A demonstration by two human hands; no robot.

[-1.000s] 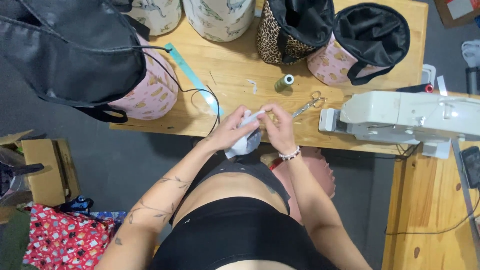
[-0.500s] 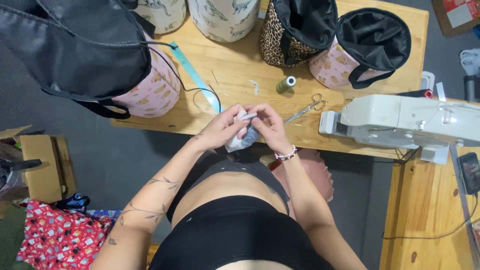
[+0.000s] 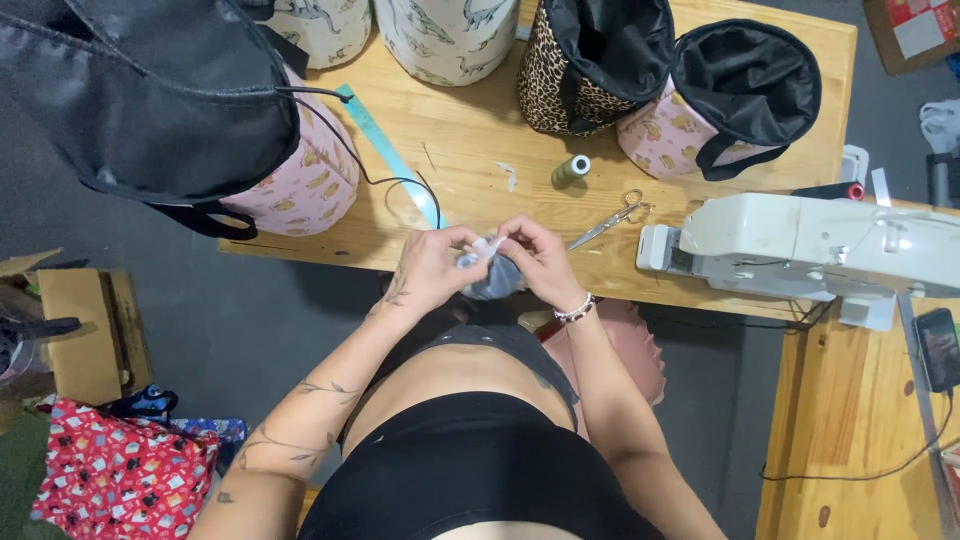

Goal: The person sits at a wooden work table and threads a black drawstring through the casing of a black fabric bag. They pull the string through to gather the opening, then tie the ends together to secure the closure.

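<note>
My left hand [image 3: 432, 267] and my right hand [image 3: 540, 258] meet at the front edge of a wooden table [image 3: 470, 150]. Together they pinch a small pale grey piece of fabric [image 3: 492, 275], bunched between the fingertips. A beaded bracelet circles my right wrist. Just beyond my right hand lie a pair of scissors [image 3: 612, 220] and an olive thread spool [image 3: 571, 170]. A black cord [image 3: 400, 185] loops on the table past my left hand.
Several fabric bags stand on the table: a pink one with black lining [image 3: 290, 180] at left, a leopard-print one [image 3: 585, 60], another pink one [image 3: 730, 100]. A white sewing machine [image 3: 820, 250] sits at right. A teal ruler [image 3: 385, 150] lies nearby. Cardboard boxes [image 3: 85, 330] sit on the floor.
My hands have shifted slightly left and nearer to me while still working the small fabric piece; the view has moved a little.
</note>
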